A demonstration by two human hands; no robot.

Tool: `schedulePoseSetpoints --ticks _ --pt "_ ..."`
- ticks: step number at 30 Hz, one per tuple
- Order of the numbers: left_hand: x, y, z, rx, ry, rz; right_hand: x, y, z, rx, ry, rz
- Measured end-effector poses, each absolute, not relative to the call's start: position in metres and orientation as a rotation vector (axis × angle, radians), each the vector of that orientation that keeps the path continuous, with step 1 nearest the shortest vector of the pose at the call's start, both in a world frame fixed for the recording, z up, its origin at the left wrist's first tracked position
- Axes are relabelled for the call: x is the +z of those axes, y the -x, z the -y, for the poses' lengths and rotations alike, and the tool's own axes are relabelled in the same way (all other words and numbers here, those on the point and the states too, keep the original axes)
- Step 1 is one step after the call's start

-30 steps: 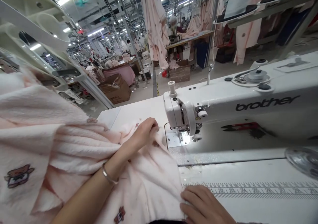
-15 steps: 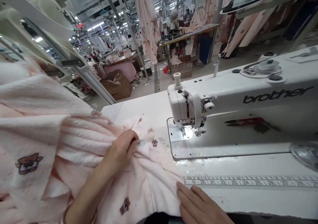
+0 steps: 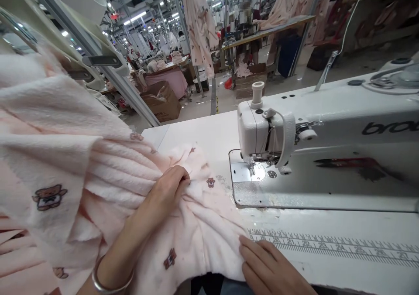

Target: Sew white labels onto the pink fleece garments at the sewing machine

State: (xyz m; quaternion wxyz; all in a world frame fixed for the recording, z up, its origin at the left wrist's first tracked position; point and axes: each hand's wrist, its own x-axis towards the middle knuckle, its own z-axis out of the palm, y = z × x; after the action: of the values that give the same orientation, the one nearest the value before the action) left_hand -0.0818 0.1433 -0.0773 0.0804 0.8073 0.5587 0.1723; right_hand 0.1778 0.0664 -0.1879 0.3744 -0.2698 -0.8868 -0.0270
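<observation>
The left hand [image 3: 168, 190] pinches a fold of the pink fleece fabric [image 3: 108, 186] bunched on the table [image 3: 327, 260] left of the sewing machine [image 3: 294, 138], while the right hand [image 3: 268, 269], fingers pressed together, holds its near edge flat

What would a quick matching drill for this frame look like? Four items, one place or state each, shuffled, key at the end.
Items:
1. left hand
2. right hand
3. red snips
4. ruler strip

Places or states:
A. printed along the table's front edge
B. lying on the machine bed under the arm
C. fingers bunching the pink fleece near its middle
D. resting at the fleece's near edge, beside the ruler's start

Pairs: 1-C, 2-D, 3-B, 4-A
</observation>
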Motion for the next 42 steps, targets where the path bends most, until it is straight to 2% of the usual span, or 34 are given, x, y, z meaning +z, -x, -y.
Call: schedulePoseSetpoints --ticks 6,12,16,21,28,36,42 --pt "-0.054 0.047 -0.194 0.569 -2.39 -1.608 -0.188 -0.185 -0.077 -0.014 0.633 2.288" --pt "-0.077 0.002 -0.254 0.725 -2.449 -1.603 -0.193 -0.194 -0.08 0.013 0.664 2.251" --pt "-0.093 -0.005 -0.239 0.691 -2.504 -1.521 -0.194 -0.196 -0.082 -0.026 0.694 2.249" --pt "-0.105 -0.004 -0.21 0.429 -2.516 -1.27 -0.198 -0.199 -0.087 -0.034 0.643 2.274" --pt "-0.127 -0.014 -0.231 0.238 -2.489 -1.275 -0.2 -0.2 -0.093 -0.038 0.67 2.278" --pt "-0.139 -0.036 -0.254 0.266 -2.456 -1.337 -0.189 -0.227 -0.11 0.096 0.739 2.259" --pt "-0.108 -0.023 -0.226 0.394 -2.387 -1.475 -0.181 -0.233 -0.106 0.176 0.775 2.306"
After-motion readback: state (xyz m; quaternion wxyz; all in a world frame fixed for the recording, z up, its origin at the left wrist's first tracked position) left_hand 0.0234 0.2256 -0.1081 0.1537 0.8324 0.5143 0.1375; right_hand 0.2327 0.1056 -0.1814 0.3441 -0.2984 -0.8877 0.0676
